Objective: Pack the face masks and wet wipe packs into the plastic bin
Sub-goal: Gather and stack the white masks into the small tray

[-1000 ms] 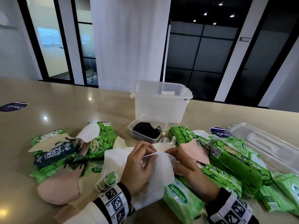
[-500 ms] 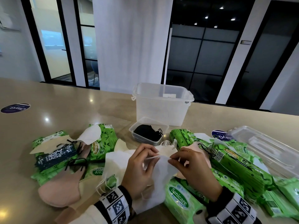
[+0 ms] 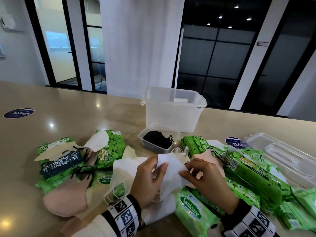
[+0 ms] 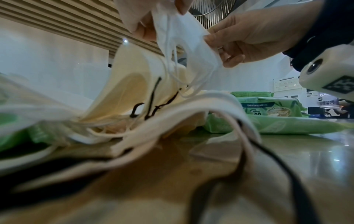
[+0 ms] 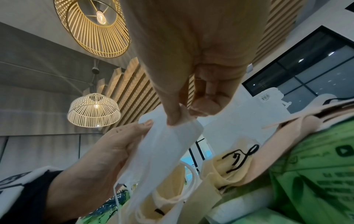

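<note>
A folded white face mask (image 3: 171, 171) hangs between both hands, raised just above the heap of masks and wipes on the table (image 3: 68, 115). The left hand (image 3: 147, 180) pinches its left edge with thumb and curled fingers; the right hand (image 3: 203, 177) pinches its right corner between thumb and forefinger. Its white ear loops (image 4: 172, 63) dangle beneath. Under the hands lie more white and cream masks, with a Sanicare wet wipe pack (image 3: 191, 212) just below the right wrist. Beyond the fingertips sits a small tray (image 3: 145, 136) holding black masks, and behind it the clear plastic bin (image 3: 172, 115). Left of the left hand lies a pink mask (image 3: 66, 197).
</note>
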Motion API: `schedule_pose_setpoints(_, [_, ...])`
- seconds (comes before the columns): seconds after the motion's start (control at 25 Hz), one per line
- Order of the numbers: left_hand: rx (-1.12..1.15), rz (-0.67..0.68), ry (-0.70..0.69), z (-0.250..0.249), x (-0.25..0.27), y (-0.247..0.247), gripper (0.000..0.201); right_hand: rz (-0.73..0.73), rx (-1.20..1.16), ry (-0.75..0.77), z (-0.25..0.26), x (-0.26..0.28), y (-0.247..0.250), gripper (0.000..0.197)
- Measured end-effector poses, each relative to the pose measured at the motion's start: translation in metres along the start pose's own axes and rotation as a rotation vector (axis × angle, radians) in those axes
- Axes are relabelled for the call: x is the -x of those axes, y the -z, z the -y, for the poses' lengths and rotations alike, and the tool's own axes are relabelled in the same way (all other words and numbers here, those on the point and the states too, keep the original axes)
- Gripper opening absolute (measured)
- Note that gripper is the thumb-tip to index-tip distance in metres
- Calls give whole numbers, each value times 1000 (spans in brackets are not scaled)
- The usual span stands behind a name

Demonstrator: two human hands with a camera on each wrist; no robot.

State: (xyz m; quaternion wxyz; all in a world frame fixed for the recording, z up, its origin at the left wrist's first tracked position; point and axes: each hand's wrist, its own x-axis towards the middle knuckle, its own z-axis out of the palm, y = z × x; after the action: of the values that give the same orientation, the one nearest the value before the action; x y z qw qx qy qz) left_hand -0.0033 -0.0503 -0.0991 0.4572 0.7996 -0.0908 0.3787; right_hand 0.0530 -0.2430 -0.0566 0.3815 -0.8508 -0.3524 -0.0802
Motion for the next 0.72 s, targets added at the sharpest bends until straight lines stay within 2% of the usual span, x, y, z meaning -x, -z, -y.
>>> schedule_pose_setpoints(0.08, [25, 17, 21, -2, 0, 0, 21, 11, 23, -2, -2, -1, -1, 16])
schedule_pose_setpoints(0.16, [96, 35, 68, -6, 0, 0, 10, -34, 17, 0, -3, -4, -1, 17])
schedule_pose_setpoints(0.32, [281, 41, 213, -8, 2, 2, 50, -3, -4, 58, 4, -9, 1, 19])
schedule_pose_setpoints(0.44, [87, 44, 177, -2, 3, 2, 44, -3, 31, 106, 9, -10, -1, 19])
schedule_pose_setpoints(0.56, [-117, -55, 80, 4, 2, 2, 30, -106, 48, -40, 7, -9, 0, 11])
schedule_pose_setpoints(0.6, [-131, -102, 62, 4, 1, 3, 21, -62, 78, -102, 6, -8, 0, 15])
schedule_pose_setpoints(0.72, [-102, -158, 60, 4, -2, 6, 8, 298, 198, -211, 2, 1, -10, 28])
